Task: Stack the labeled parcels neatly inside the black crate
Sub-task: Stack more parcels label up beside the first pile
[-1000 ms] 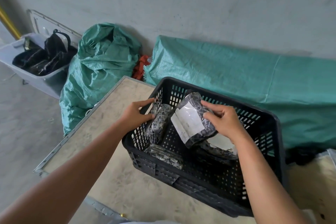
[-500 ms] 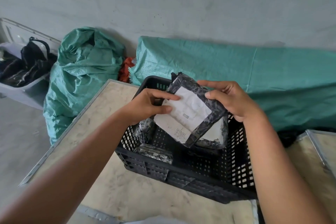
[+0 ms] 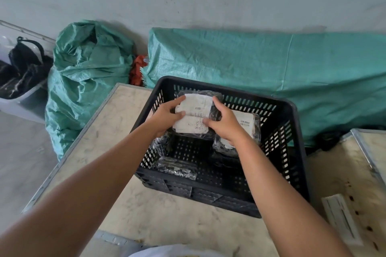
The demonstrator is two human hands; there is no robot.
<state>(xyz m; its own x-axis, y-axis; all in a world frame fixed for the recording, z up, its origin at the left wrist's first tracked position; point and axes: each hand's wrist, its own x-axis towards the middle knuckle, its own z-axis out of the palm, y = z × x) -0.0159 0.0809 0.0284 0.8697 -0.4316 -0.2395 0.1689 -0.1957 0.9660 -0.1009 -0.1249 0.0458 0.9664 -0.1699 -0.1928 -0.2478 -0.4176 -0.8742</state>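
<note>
A black slotted crate stands on a pale tabletop. Inside its far left part, both hands hold a black plastic-wrapped parcel with a white label, label facing up. My left hand grips its left edge and my right hand grips its right edge. To the right lies a second labeled parcel, partly under my right wrist. A small dark wrapped parcel lies near the crate's front left, and another wrapped parcel leans against the left wall.
Green woven sacks and a green tarp-covered heap stand behind the table against the wall. A grey tub with black bags sits at far left. A second table edge and a white strip lie at right.
The labeled parcel went from being held tilted above the crate to lying flat and lower in its far left part. Both hands now grip its sides.
</note>
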